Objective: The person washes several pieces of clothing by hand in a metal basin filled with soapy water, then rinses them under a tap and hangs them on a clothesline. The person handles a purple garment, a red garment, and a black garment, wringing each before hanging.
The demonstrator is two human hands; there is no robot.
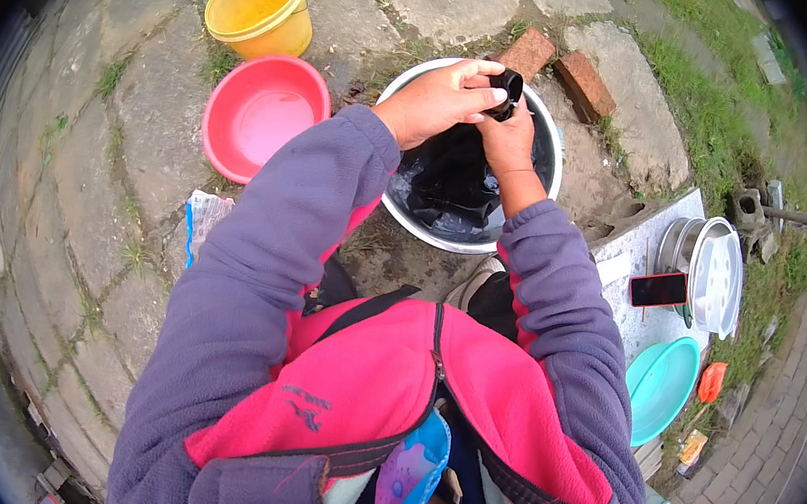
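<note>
Fingers, left hand (434, 102): bent and mostly closed, thumb and fingertips reaching toward the right and pinching the left side of a bunched black cloth (508, 90).
Fingers, right hand (510, 146): curled up around the lower right of that bunch, holding it from the near side; how hard they press cannot be told.
Wrists: the left lies low with the back of the hand turned up; the right stands steeper, bare between cuff and hand.
Sleeves (274, 201): grey, bent at the elbows, slanting inward from both sides of the body so that the hands meet above the basin (445, 245).
Cloth: its raised end is rolled with an opening on top, over the far edge of the basin; it is probably one piece with the dark mass lying inside, though the hands cover the join.
Bricks (585, 86): two, just beyond the basin's far right edge.
Left side: a red tub (216, 128) near the basin, a yellow bucket (285, 40) behind it.
Slab (631, 242): metal pots (683, 244) by its right edge, a phone (659, 289) beside them, a teal bowl (660, 392) toward its near end.
</note>
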